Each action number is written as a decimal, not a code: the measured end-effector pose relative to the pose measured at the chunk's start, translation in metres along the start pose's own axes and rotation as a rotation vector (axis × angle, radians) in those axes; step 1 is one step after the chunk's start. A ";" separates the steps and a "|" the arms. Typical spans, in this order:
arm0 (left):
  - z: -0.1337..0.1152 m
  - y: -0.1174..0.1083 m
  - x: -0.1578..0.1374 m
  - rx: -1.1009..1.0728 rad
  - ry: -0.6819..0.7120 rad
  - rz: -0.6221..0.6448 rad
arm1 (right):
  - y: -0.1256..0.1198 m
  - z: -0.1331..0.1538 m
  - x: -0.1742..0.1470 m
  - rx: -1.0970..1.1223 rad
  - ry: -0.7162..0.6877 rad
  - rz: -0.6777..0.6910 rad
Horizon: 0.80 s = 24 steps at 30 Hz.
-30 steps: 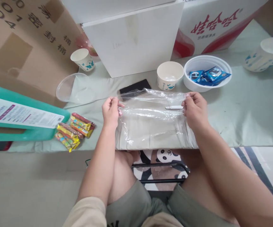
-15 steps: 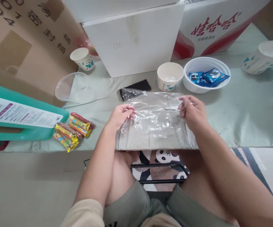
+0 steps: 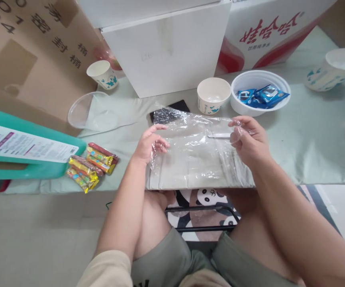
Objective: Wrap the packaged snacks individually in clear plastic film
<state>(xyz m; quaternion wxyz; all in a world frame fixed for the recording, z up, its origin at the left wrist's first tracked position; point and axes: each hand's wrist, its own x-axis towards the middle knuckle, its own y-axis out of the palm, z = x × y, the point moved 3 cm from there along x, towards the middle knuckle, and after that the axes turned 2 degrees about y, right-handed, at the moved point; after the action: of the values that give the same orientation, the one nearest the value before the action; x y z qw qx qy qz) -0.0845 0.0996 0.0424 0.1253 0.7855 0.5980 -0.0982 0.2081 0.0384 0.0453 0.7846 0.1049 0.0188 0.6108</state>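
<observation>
A thin, clear plastic bag (image 3: 190, 155) is spread over the table's front edge. My left hand (image 3: 149, 144) is at its left side, fingers apart and curved, the film touching the fingertips. On the other side my right hand (image 3: 250, 141) is closed, pinching the film between thumb and fingers. A narrow whitish strip (image 3: 219, 136) points left from the right hand; I cannot tell what it is or whether it lies inside the film. Behind the bag is a black phone (image 3: 180, 107), partly covered by it.
Behind the bag stand a paper bowl (image 3: 210, 101) and a white tub (image 3: 238, 104) with blue packets. Several wrapped snacks (image 3: 85, 171) lie left, beside a green jug (image 3: 53, 139). A clear lid (image 3: 75, 115), a paper cup (image 3: 100, 75) and a white box (image 3: 169, 59) are farther back.
My left fingers have spread apart from a pinch on the film. My right hand has shifted slightly right and up, and more of the whitish strip shows. The bag's far left corner has risen.
</observation>
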 end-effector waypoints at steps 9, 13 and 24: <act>0.006 0.006 0.008 0.001 -0.007 -0.033 | -0.001 0.003 -0.012 -0.185 -0.014 -0.124; 0.004 0.002 0.007 -0.135 0.045 0.045 | -0.003 0.020 -0.021 -0.147 -0.287 -0.341; 0.002 -0.005 0.017 -0.194 0.013 -0.021 | -0.007 -0.010 -0.009 -0.398 0.158 -0.011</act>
<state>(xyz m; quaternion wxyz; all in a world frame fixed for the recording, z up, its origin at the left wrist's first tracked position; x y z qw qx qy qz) -0.0853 0.1157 0.0344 0.1960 0.7639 0.6138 -0.0359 0.2105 0.0293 0.0329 0.7891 -0.1002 -0.0403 0.6047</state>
